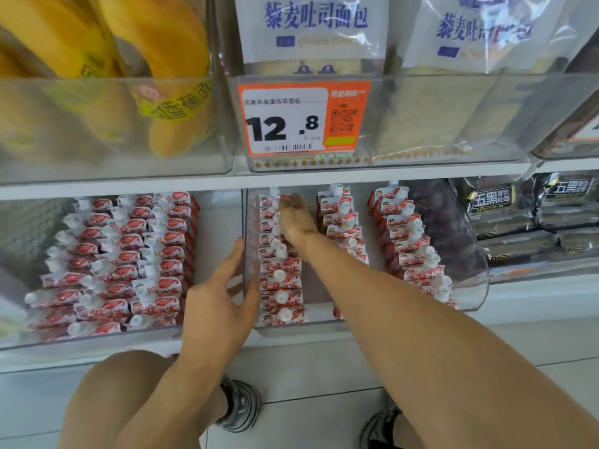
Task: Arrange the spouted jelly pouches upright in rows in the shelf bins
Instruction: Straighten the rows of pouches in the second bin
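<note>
Red-and-white spouted jelly pouches stand in rows in clear shelf bins. The left bin (97, 338) holds several packed rows (123, 254). The middle bin (291, 327) holds a left row (282, 280), a middle row (343, 222) and a right row (411, 241). My left hand (220, 293) grips the middle bin's left wall, thumb inside. My right hand (293, 218) reaches deep into that bin, with its fingers on the rearmost pouches of the left row; whether it grips one is hidden.
The shelf above carries bins of yellow bread bags (107, 59) and white toast bags (311, 27), with an orange price tag (301, 118). Dark toast packs (525, 215) fill the bin to the right. My knee and shoes show over the tiled floor (324, 377).
</note>
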{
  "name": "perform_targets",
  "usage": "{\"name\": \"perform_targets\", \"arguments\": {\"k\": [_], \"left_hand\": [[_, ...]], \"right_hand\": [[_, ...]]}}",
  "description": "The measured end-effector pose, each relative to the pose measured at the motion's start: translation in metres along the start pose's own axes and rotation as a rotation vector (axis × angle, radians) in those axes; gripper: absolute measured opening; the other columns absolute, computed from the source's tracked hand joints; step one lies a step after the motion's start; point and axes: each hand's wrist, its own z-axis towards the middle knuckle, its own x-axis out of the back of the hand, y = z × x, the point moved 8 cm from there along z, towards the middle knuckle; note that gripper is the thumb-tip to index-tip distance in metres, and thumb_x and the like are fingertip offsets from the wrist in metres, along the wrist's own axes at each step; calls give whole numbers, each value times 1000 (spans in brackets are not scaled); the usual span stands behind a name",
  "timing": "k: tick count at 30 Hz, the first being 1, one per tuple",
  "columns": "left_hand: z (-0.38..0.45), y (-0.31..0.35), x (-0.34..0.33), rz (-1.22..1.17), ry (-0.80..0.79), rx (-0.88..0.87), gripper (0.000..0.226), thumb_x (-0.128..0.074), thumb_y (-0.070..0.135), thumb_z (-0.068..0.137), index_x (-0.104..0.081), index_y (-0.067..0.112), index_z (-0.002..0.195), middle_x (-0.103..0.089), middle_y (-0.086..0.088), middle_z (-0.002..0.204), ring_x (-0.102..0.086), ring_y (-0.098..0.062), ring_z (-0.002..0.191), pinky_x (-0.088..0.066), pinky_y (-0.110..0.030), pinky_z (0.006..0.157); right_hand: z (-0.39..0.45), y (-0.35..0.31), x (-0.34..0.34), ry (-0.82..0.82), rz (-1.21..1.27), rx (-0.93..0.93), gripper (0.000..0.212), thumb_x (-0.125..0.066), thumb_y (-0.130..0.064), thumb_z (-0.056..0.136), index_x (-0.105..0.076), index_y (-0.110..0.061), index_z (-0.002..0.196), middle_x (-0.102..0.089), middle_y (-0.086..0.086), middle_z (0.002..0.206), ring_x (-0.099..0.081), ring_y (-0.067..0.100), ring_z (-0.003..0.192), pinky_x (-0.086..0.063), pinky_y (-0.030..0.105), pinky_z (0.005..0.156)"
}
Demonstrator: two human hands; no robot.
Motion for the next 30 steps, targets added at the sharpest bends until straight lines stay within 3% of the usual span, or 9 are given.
{"name": "perform_targets", "arguments": {"k": [6, 11, 13, 16, 18, 22, 24, 27, 30], "left_hand": [[1, -11, -5, 20, 22, -57, 60, -68, 21, 86, -47, 27, 141, -75, -2, 97, -72, -9, 85, -59, -27, 68], [-1, -12, -4, -37, 23, -30, 62, -70, 17, 84, -48, 29, 140, -73, -1, 101, -70, -6, 86, -58, -25, 71], [-1, -12, -4, -69, 16, -20, 63, -70, 16, 84, -46, 30, 140, -68, 10, 108, -68, -2, 90, -57, -19, 75], [-5, -15, -4, -94, 29, 16, 64, -69, 15, 85, -45, 33, 141, -64, 18, 113, -62, 10, 93, -51, -8, 79], [-6, -17, -5, -88, 37, 22, 65, -69, 17, 85, -43, 36, 142, -67, 15, 112, -62, 9, 92, -54, -13, 79], [-6, -21, -10, -60, 47, 30, 63, -59, 33, 84, -38, 43, 143, -74, 0, 101, -69, -6, 91, -60, -33, 75], [-5, -21, -9, -51, 43, 22, 62, -62, 30, 86, -39, 41, 143, -74, -1, 101, -69, -5, 91, -59, -31, 76], [-5, -22, -8, -62, 28, 11, 66, -70, 19, 85, -42, 36, 142, -69, 9, 110, -63, 5, 93, -50, -7, 80], [-6, -21, -8, -84, 41, 7, 66, -70, 17, 85, -43, 33, 142, -66, 13, 109, -61, 8, 94, -46, -2, 77]], "right_hand": [[-6, 18, -18, -94, 126, -29, 52, -29, -34, 109, -19, -21, 158, -31, 4, 160, -32, 24, 146, -29, 36, 115], [-11, 16, -13, -219, 106, -65, 57, -23, -46, 107, -4, -32, 159, -18, 0, 165, -22, 23, 150, -21, 43, 123], [-16, 25, -7, -195, 68, -103, 57, -21, -49, 107, -21, -24, 157, -31, 2, 160, -30, 24, 147, -25, 42, 121], [-33, 65, -13, -187, 122, -235, 63, -33, -62, 99, -52, -20, 141, -58, 7, 141, -55, 27, 128, -39, 44, 112], [-43, 82, -21, -179, 141, -267, 67, -35, -68, 90, -50, -29, 142, -60, 4, 139, -56, 27, 126, -40, 50, 111], [-49, 73, -29, -193, 200, -283, 84, -34, -77, 76, -27, -43, 152, -43, -3, 154, -41, 26, 141, -29, 55, 117], [-49, 68, -28, -238, 267, -290, 82, -38, -78, 77, -34, -40, 150, -51, 0, 149, -48, 26, 136, -34, 54, 114], [-65, 66, -17, -294, 240, -302, 68, -38, -72, 89, -51, -29, 141, -60, 3, 140, -56, 24, 128, -40, 50, 112], [-89, 66, -2, -353, -15, -203, 61, -37, -63, 97, -43, -29, 147, -51, -4, 148, -47, 20, 135, -35, 46, 116]]}}
